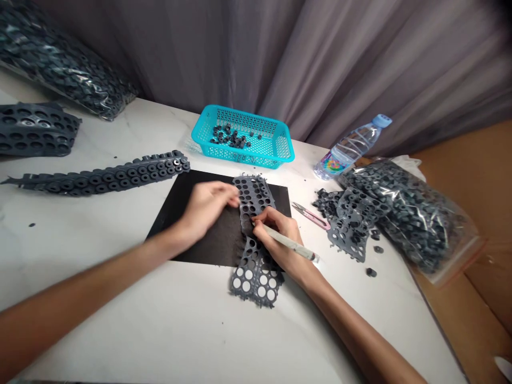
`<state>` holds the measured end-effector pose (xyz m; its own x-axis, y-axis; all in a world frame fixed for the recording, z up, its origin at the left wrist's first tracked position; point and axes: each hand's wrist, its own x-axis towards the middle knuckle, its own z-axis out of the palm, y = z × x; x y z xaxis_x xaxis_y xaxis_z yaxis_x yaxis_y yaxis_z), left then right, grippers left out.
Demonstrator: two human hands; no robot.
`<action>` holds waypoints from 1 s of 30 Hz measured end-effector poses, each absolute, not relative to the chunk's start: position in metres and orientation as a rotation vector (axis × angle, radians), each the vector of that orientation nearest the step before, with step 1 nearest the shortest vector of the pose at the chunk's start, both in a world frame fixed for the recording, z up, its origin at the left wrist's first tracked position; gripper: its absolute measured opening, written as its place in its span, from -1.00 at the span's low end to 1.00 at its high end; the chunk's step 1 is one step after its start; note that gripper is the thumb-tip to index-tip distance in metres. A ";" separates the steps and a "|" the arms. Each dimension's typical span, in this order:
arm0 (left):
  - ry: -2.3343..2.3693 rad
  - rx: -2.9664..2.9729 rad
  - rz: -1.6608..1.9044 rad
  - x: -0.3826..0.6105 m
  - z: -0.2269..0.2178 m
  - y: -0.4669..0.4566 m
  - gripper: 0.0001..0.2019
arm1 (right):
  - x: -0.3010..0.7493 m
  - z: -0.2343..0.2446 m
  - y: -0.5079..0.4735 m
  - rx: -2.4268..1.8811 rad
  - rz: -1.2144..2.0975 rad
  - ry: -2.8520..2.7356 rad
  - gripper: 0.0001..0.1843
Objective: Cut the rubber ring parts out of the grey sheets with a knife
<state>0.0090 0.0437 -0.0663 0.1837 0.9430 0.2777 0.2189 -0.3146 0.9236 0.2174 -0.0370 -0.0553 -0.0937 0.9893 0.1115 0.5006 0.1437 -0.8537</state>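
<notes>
A grey rubber sheet full of round holes (254,240) lies across a black mat (192,218) on the white table. My left hand (208,205) pinches the sheet's left edge near its far end, fingers closed on it. My right hand (278,234) rests on the middle of the sheet and grips a thin pen-like tool (290,244), its tip pointing at the sheet.
A turquoise basket (280,152) with small black rings stands behind the mat. Strips of ringed rubber (108,176) lie at left, a bagged pile (416,213) and punched sheets (348,224) at right. Pink snips (312,214) and a water bottle (352,144) are nearby.
</notes>
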 end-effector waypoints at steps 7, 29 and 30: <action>0.887 1.189 1.024 -0.007 -0.050 0.042 -0.72 | 0.220 -0.058 -0.035 -1.377 1.047 -1.502 -0.85; 0.653 0.825 0.682 0.000 -0.030 0.005 -0.76 | 0.252 -0.032 -0.052 -1.456 0.572 -2.281 -0.91; 0.656 0.823 0.677 0.000 -0.029 0.004 -0.76 | 0.253 -0.031 -0.052 -1.454 0.587 -2.277 -0.97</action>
<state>0.0001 0.0044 -0.0294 0.6107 0.7503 -0.2533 -0.2775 0.5024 0.8189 0.2527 -0.0516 -0.0309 -0.3959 0.9141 0.0876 0.7576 0.3790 -0.5314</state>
